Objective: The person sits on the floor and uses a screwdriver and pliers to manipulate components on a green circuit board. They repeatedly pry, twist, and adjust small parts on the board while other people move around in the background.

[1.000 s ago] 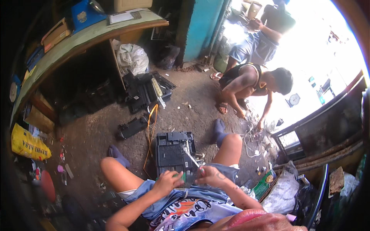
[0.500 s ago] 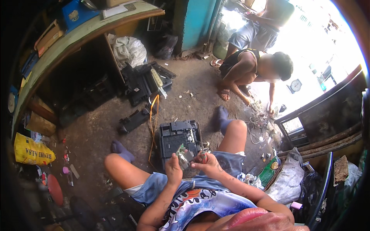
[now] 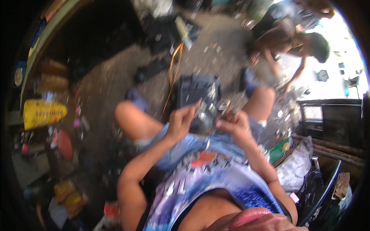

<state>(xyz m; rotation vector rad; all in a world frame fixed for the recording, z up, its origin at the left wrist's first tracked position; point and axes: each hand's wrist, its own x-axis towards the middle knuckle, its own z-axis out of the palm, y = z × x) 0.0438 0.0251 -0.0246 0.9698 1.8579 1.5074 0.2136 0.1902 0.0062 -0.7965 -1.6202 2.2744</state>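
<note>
The picture is smeared by motion. My left hand is raised over my lap, its fingers closed at the edge of a small grey-and-green part, which looks like a circuit board with metal on it. To its right, a short gap away, my right hand is curled closed around a slim tool; it looks like the red-handled screwdriver seen earlier, though blur hides its tip. Just beyond my hands, a black plastic machine housing lies on the floor between my feet.
An orange cable runs along the floor beside more black plastic parts. At the upper right another person crouches, reaching to the ground. A yellow bag lies left; sacks and a dark frame stand right.
The view has tilted down and shifted, so the floor things sit higher and farther right. My hands have moved apart; the right one has drawn away from the small part.
</note>
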